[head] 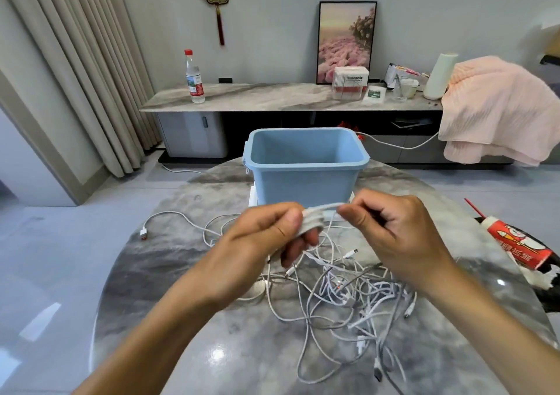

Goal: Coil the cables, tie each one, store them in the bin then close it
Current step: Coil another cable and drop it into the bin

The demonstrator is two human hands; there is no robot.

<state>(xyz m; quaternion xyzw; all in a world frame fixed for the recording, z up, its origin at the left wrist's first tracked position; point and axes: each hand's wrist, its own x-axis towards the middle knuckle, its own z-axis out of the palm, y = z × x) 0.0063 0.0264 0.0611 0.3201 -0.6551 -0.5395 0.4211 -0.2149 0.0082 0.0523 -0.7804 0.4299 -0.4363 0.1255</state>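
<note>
My left hand (266, 232) holds a small coil of white cable (312, 222) wound around its fingers, with the thumb pressed on top. My right hand (391, 228) pinches the free end of that same cable and keeps it taut just to the right of the coil. Both hands hover above a tangled heap of several white cables (348, 291) on the round marble table (169, 288). An open light-blue bin (306, 182) stands just behind the hands, with nothing visible inside. A white flat piece (253, 197) peeks out from under the bin.
One cable with a red-tipped plug (143, 233) trails off to the left on the table. A red and white carton (518, 247) lies at the table's right edge. Behind stand a sideboard with a water bottle (194, 76) and a pink cloth (497, 106).
</note>
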